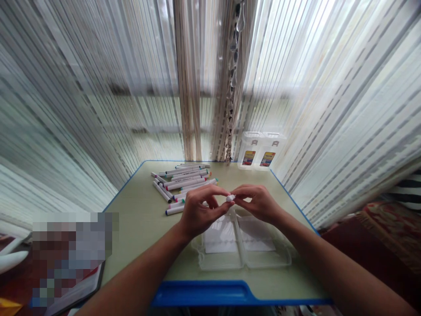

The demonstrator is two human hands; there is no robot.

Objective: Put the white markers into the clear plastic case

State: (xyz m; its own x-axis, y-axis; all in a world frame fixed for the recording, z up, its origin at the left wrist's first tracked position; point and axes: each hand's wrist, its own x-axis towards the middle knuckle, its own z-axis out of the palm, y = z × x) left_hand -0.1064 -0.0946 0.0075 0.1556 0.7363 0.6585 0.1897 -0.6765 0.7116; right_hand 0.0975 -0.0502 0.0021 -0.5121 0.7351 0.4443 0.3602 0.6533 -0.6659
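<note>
My left hand and my right hand meet above the table, thumbs and fingertips pinched together. Between them is a white marker, seen nearly end-on, with most of its length hidden. Just below my hands lies an open clear plastic case with two halves and white paper inside. To the left, behind my left hand, several white markers with coloured ends are heaped loosely. One marker with a dark blue end lies partly behind my left hand.
Two clear cases with yellow labels stand upright at the table's back right. The green table has a blue rim and a blue tray groove along its front edge. String curtains hang behind it. A striped cloth is at the right.
</note>
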